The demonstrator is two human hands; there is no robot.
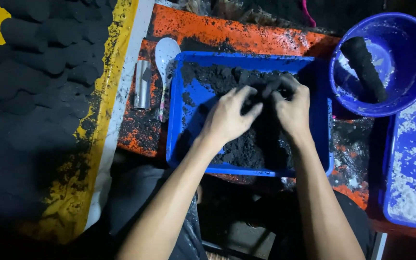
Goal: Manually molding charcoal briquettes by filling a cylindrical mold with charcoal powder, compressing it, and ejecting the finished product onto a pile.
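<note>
Both hands are pressed together into the black powder heaped in the blue tray. The left hand and right hand are curled around a clump, apparently to compact it. A white spoon and a metal tube are laid just left of the tray, within reach.

Head view. Both forearms bare to the near frame edge; no sleeves, gloves, watch or rings visible. Left hand and right hand: fingers smeared with black powder, darkest at the fingertips. Lap below: dark clothing, blackish-grey, with a slight sheen; detail lost in shadow.
</note>
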